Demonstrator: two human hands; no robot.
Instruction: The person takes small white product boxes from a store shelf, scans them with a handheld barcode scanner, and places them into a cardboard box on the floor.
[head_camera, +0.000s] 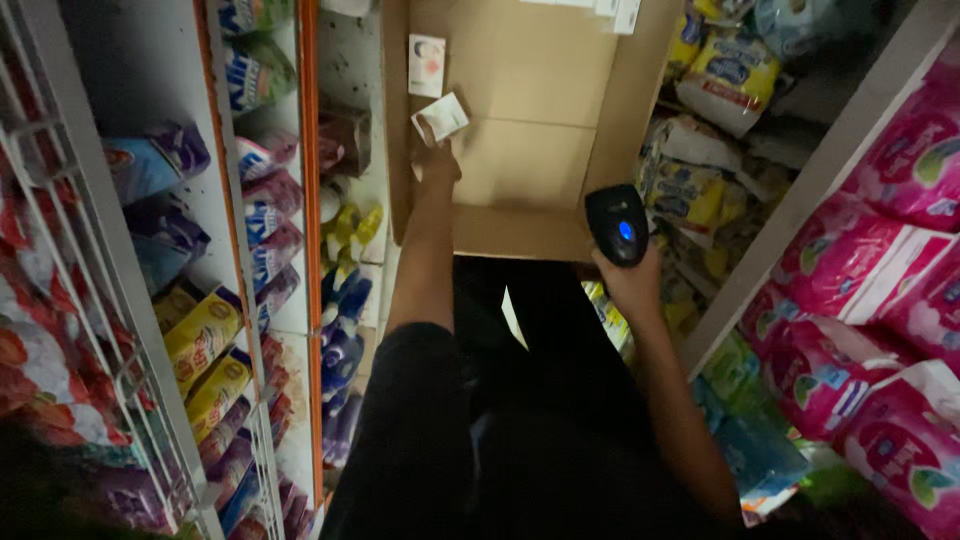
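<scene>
Up front, left-hand fingers (432, 140) pinch small white box (441, 117).

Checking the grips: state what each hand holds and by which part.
Left hand pinches a small white box by its lower edge. Right hand grips a black scanner by its handle.

The person wears a black top with short sleeves that end at the elbow, leaving both forearms bare. The left hand (437, 160) and right hand (630, 285) carry no gloves, rings or watch. Dark clothing covers the lap below the arms.
</scene>
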